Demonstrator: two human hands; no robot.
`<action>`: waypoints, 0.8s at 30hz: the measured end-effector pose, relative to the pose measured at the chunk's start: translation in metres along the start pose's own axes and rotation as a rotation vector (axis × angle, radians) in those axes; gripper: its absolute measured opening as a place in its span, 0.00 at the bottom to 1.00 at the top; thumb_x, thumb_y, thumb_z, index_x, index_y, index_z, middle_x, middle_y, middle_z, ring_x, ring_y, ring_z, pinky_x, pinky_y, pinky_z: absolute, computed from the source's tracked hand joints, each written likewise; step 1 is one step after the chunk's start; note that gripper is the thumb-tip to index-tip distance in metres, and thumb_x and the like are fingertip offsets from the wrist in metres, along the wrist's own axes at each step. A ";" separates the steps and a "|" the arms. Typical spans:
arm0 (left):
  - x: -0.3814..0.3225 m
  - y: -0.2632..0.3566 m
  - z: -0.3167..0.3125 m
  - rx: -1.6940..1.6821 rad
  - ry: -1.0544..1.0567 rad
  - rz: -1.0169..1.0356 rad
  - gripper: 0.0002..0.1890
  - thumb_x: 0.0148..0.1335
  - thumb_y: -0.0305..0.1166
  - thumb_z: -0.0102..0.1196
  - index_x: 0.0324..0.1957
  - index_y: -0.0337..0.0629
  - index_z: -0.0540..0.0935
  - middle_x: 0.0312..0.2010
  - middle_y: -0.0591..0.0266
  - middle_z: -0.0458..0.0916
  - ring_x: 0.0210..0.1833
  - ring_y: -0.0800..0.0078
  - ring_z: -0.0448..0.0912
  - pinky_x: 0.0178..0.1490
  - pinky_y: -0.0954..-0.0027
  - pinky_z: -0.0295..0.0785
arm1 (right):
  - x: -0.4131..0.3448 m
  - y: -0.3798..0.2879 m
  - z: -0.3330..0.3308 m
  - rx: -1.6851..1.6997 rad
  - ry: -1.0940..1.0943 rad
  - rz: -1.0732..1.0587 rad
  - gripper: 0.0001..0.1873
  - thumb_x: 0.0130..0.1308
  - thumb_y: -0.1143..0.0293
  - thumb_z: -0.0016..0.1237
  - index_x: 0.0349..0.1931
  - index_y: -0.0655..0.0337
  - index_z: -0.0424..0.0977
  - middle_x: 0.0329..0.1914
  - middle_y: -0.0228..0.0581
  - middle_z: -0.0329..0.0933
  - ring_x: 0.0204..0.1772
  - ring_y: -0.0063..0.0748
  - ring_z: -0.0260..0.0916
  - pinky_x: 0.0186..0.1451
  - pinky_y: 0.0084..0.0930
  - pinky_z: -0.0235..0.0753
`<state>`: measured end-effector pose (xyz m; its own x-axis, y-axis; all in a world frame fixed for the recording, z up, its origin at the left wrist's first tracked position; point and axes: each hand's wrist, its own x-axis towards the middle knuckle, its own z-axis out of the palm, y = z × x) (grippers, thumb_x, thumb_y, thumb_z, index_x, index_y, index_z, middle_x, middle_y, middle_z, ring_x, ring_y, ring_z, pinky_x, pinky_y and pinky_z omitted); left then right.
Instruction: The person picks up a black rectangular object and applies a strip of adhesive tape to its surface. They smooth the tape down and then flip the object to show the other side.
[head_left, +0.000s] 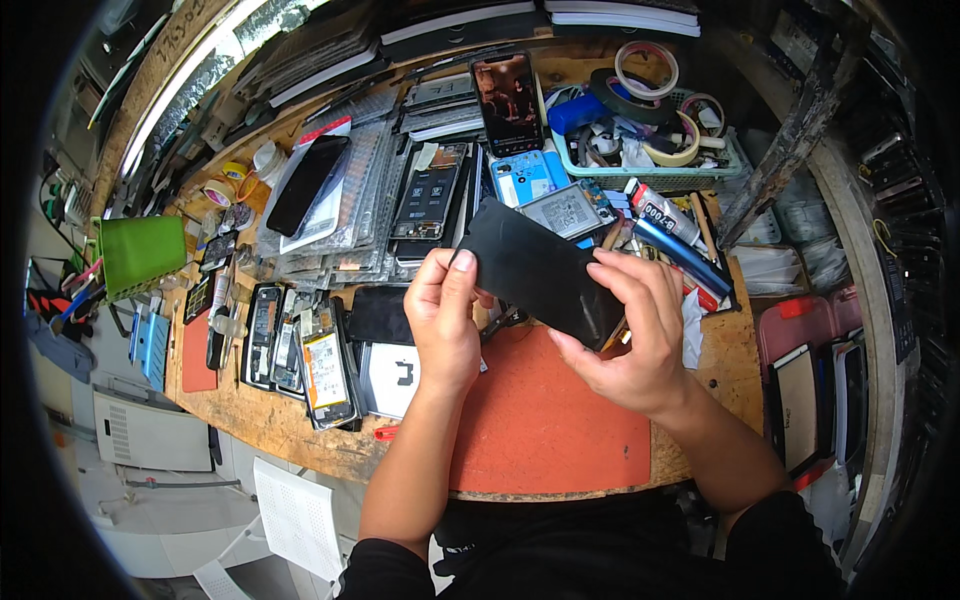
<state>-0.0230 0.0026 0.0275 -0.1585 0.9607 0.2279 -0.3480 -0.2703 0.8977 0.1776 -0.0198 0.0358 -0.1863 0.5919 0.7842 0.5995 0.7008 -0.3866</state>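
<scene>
Between both hands I hold a flat black phone screen panel (536, 270), tilted above the table, its dark face towards me. My left hand (448, 315) pinches its left edge, thumb on top. On the right edge, my right hand (637, 330) has its fingers over the upper side and its thumb at the lower corner. A bit of flex cable or gold edging (616, 336) shows by the right palm. Below the panel lies an orange-red work mat (555, 420). Just left of my left wrist is a white box or card (386, 375) with a black mark.
Opened phones with exposed batteries (326, 367) lie at left. A lit phone (508, 101) stands at the back beside a green basket (637, 178) of tape rolls. A glue tube (664, 214) and tools sit at right. Stacked plastic sleeves (360, 202) fill the back left.
</scene>
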 end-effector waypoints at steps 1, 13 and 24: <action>0.001 0.000 0.000 -0.019 0.029 -0.006 0.11 0.74 0.35 0.52 0.33 0.43 0.78 0.27 0.70 0.78 0.28 0.86 0.72 0.34 0.80 0.67 | 0.000 0.000 0.000 -0.007 -0.005 -0.003 0.35 0.40 0.69 0.72 0.53 0.65 0.73 0.55 0.47 0.74 0.49 0.43 0.73 0.53 0.39 0.66; 0.005 0.002 -0.004 -0.071 0.190 -0.027 0.19 0.77 0.43 0.46 0.30 0.42 0.75 0.22 0.69 0.74 0.26 0.83 0.69 0.32 0.78 0.65 | 0.000 -0.001 0.000 0.001 0.010 0.008 0.35 0.41 0.70 0.72 0.53 0.65 0.72 0.54 0.47 0.74 0.50 0.44 0.73 0.53 0.40 0.66; 0.001 -0.002 0.001 0.073 0.031 -0.029 0.14 0.74 0.38 0.53 0.35 0.39 0.81 0.28 0.66 0.81 0.28 0.84 0.73 0.34 0.79 0.68 | 0.000 0.002 0.001 -0.002 0.020 0.012 0.35 0.40 0.71 0.72 0.53 0.64 0.72 0.55 0.46 0.74 0.51 0.43 0.73 0.53 0.40 0.66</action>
<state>-0.0219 0.0038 0.0261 -0.1781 0.9653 0.1911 -0.2850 -0.2365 0.9289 0.1784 -0.0179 0.0345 -0.1636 0.5927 0.7886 0.6032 0.6926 -0.3955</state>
